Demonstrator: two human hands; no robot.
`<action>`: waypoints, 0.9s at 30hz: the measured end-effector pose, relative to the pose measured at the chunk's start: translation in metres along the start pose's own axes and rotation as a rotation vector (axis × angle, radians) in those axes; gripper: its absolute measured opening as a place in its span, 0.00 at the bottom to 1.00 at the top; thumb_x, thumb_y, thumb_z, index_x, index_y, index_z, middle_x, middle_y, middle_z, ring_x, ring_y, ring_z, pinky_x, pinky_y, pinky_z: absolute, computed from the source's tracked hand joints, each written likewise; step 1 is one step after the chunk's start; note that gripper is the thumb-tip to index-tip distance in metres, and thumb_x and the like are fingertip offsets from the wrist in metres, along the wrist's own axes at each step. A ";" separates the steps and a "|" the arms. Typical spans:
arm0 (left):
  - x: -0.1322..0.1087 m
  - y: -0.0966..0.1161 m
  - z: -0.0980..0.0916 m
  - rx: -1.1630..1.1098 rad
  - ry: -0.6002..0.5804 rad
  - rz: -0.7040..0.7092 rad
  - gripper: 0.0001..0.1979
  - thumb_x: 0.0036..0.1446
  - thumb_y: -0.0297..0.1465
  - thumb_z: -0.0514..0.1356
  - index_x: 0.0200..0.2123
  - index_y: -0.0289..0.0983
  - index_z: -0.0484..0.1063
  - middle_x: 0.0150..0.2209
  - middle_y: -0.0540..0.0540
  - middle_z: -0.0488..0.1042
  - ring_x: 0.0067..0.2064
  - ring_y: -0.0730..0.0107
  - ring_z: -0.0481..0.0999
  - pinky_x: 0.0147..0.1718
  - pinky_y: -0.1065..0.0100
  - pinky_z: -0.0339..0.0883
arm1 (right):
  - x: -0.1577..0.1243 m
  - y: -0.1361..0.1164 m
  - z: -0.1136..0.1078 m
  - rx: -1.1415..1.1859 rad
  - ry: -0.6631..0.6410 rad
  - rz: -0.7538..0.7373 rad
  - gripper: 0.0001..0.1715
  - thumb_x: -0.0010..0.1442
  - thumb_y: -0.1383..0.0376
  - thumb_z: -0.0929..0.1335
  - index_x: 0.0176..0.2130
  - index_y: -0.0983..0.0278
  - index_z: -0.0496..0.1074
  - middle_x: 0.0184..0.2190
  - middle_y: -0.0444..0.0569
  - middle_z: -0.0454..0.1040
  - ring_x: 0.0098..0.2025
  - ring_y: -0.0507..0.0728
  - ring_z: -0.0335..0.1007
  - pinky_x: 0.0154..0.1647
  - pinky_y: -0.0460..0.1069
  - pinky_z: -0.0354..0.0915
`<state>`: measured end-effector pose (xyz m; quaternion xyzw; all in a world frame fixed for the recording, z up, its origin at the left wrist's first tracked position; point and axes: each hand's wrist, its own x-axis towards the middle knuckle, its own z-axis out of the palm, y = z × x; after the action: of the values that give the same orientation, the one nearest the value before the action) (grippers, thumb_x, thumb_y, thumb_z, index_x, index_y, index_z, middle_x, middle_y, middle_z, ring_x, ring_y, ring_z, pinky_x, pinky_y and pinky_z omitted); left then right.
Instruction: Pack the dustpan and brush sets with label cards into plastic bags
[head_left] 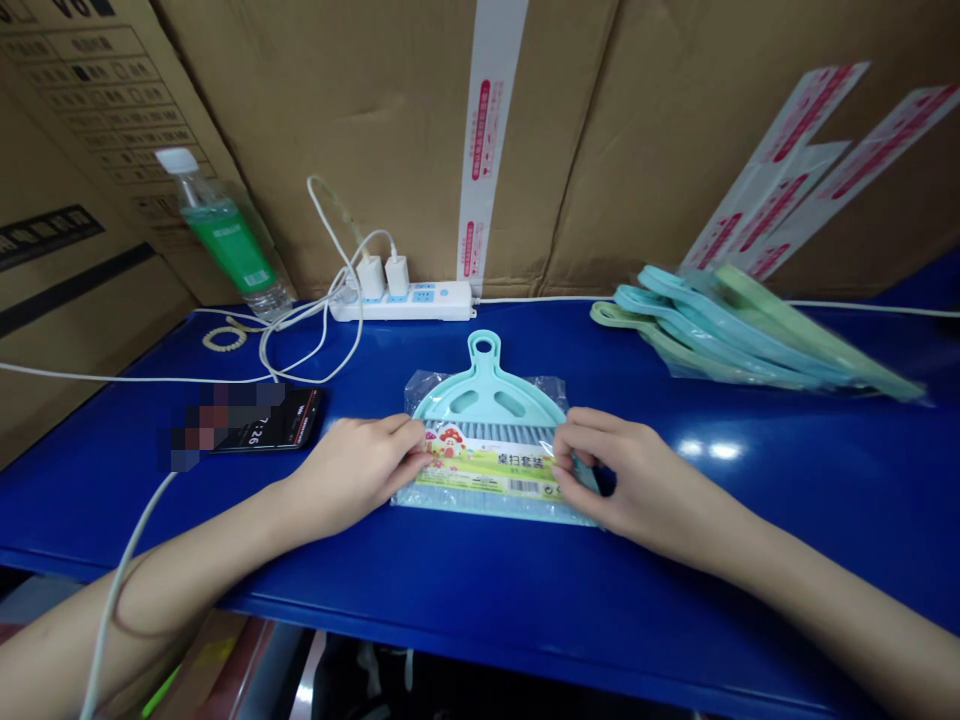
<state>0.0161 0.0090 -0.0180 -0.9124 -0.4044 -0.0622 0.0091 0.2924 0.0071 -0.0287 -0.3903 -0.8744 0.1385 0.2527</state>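
Note:
A light turquoise dustpan (487,390) with a grey-bristled brush lies flat on the blue table, handle pointing away from me. Clear plastic wraps it, and a printed paper label (480,462) with red mushrooms crosses its middle. My left hand (367,455) pinches the wrapped set at the label's left end, thumb and fingers together. At the right end my right hand (611,465) grips the wrapper's edge between curled fingers and thumb. Both hands rest close to the table surface.
Several wrapped dustpans (742,330) lie piled at the back right. Behind are a power strip (405,302) with white chargers and cables, and a green-labelled bottle (229,240) leaning on cardboard (360,110). A phone (277,425) lies left; the blue table's (465,610) front edge is near me.

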 end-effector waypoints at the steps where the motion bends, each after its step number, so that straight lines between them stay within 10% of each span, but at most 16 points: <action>1: 0.000 0.000 0.000 -0.001 0.002 0.002 0.14 0.68 0.33 0.48 0.30 0.36 0.65 0.28 0.50 0.72 0.25 0.71 0.72 0.23 0.71 0.59 | 0.000 0.000 0.000 0.003 0.003 0.001 0.10 0.56 0.70 0.61 0.24 0.60 0.59 0.23 0.42 0.60 0.22 0.50 0.57 0.22 0.45 0.55; 18: 0.000 0.005 -0.003 -0.007 0.104 -0.023 0.10 0.64 0.28 0.49 0.31 0.37 0.67 0.28 0.52 0.71 0.25 0.74 0.70 0.22 0.73 0.58 | 0.000 0.002 0.001 -0.020 -0.013 -0.008 0.11 0.51 0.75 0.58 0.28 0.59 0.56 0.24 0.42 0.62 0.23 0.51 0.60 0.22 0.45 0.58; 27: -0.001 0.002 0.011 0.121 -0.014 0.235 0.27 0.62 0.20 0.49 0.59 0.53 0.64 0.33 0.51 0.63 0.31 0.72 0.67 0.27 0.74 0.63 | -0.002 0.004 -0.003 -0.273 -0.154 -0.188 0.36 0.55 0.79 0.60 0.54 0.50 0.73 0.31 0.47 0.65 0.30 0.54 0.62 0.27 0.46 0.61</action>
<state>0.0179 0.0073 -0.0287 -0.9517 -0.2978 -0.0298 0.0682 0.2974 0.0084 -0.0290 -0.3259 -0.9344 0.0238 0.1417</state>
